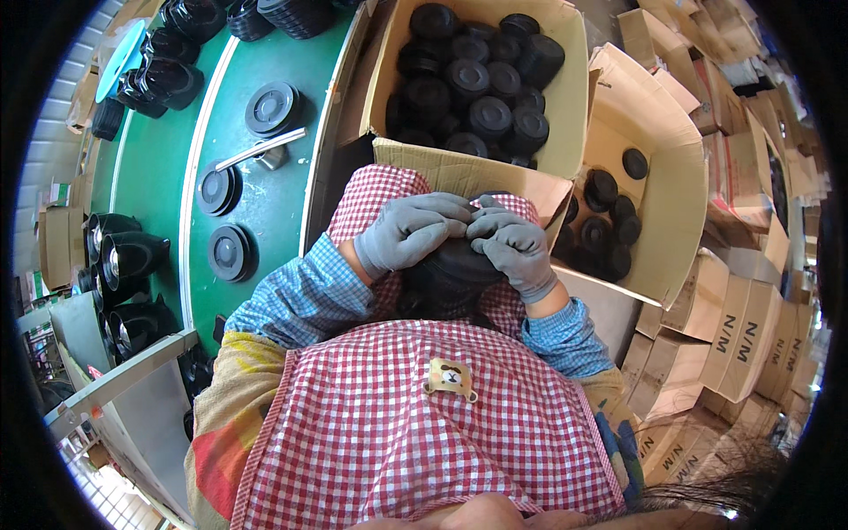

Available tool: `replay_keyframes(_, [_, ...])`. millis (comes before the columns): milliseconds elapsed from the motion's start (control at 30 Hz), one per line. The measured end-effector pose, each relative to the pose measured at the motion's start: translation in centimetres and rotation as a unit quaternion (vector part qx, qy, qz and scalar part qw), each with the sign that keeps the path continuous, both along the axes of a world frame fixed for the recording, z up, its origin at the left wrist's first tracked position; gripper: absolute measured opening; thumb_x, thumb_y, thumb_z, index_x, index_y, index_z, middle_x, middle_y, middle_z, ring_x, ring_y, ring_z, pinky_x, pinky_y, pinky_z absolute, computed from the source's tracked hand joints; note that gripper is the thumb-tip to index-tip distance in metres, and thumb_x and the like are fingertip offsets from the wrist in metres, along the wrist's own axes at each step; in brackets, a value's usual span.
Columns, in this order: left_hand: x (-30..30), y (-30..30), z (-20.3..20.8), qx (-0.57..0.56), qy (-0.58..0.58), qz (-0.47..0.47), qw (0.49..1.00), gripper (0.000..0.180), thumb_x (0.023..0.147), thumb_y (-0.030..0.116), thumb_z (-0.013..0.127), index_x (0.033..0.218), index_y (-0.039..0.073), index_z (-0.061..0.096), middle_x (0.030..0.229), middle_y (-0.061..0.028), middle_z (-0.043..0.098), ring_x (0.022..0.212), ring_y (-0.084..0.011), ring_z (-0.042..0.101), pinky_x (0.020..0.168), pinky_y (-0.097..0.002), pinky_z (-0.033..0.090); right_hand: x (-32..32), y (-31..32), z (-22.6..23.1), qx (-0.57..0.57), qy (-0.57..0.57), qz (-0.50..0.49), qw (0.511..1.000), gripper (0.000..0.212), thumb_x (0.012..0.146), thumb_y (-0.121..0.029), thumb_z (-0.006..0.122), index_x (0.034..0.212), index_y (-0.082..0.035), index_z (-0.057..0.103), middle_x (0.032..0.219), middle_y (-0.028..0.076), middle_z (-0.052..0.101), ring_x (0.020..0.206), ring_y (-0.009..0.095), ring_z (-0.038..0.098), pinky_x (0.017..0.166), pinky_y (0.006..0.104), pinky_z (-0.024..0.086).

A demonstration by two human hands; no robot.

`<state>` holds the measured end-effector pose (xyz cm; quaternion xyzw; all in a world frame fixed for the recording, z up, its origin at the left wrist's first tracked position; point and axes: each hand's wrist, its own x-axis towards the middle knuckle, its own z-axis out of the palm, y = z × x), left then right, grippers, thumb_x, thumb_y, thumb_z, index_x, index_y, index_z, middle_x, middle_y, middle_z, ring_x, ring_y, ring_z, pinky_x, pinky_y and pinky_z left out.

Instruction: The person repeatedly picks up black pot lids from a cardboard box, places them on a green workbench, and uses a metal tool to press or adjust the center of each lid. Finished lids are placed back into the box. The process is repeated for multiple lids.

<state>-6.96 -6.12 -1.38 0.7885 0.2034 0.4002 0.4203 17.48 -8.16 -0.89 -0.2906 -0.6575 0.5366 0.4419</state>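
Note:
Both my hands wear grey gloves and meet above my lap. My left hand (413, 233) rests with bent fingers on the far left edge of a black round part (455, 269). My right hand (515, 246) is closed on the same part's right edge, thumb and fingers bent in. The fingertips of the two hands nearly touch at its far side. More dark, rounded shapes show below the part, against my red-checked apron (433, 380); their kind is hard to make out.
A cardboard box (481, 168) full of black round discs stands ahead; another box (676, 194) at right holds several. On the green table (256, 199) at left lie black discs (230, 252), a pale strip (261, 150) and glossy black housings (128, 256). Cartons (742, 344) are stacked far right.

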Motion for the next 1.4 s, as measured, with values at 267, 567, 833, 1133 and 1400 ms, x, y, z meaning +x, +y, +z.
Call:
replay_keyframes(267, [-0.7,-0.2,1.0,-0.036,0.045,-0.009,0.998,0.038,0.103,0.022,0.046,0.120,-0.006,0.067,0.132,-0.0256,0.061,0.128,-0.0418,0.056,0.112,-0.0508,0.040,0.3,-0.7,0.0,-0.034,-0.025,0.009,0.999,0.015,0.092,-0.011,0.066,0.081,-0.003,0.070,0.107,0.011,0.071,0.105,0.020,0.065,0.119,0.0470,0.033])
replay_keyframes(567, [-1.1,-1.3,2.4,0.077,0.298,0.161,0.938,0.100,0.088,0.079,0.047,0.157,0.007,0.035,0.159,-0.0263,0.037,0.150,-0.0494,0.027,0.122,-0.0630,0.012,-0.5,-3.3,2.3,0.206,-0.287,-0.038,0.935,0.053,0.109,-0.036,0.036,0.144,0.001,0.052,0.147,0.025,0.050,0.143,0.039,0.042,0.118,0.0496,0.030])
replay_keyframes(833, [-0.7,-1.3,3.9,0.059,0.326,0.168,0.928,0.100,0.087,0.077,0.052,0.155,0.005,0.038,0.156,-0.0262,0.041,0.148,-0.0491,0.030,0.120,-0.0632,0.015,-0.8,-3.9,4.5,0.161,-0.213,-0.019,0.963,0.046,0.107,-0.030,0.040,0.138,0.000,0.055,0.142,0.024,0.055,0.139,0.043,0.045,0.117,0.0537,0.032])
replay_keyframes(1133, [-1.3,-0.3,2.8,0.029,0.336,0.236,0.912,0.095,0.088,0.075,0.054,0.154,0.007,0.041,0.156,-0.0262,0.040,0.146,-0.0493,0.033,0.119,-0.0637,0.016,-0.1,-4.2,5.1,0.146,-0.241,0.079,0.956,0.066,0.105,-0.049,0.038,0.142,0.004,0.050,0.145,0.029,0.050,0.140,0.045,0.042,0.121,0.0526,0.026])
replay_keyframes(1400, [-0.6,-1.3,3.3,0.099,0.337,0.150,0.924,0.091,0.093,0.072,0.049,0.156,0.007,0.036,0.159,-0.0270,0.035,0.150,-0.0491,0.026,0.121,-0.0641,0.009,1.9,-2.3,3.8,0.098,-0.193,0.080,0.973,0.067,0.106,-0.046,0.037,0.150,0.004,0.043,0.151,0.027,0.046,0.142,0.043,0.042,0.120,0.0543,0.027])
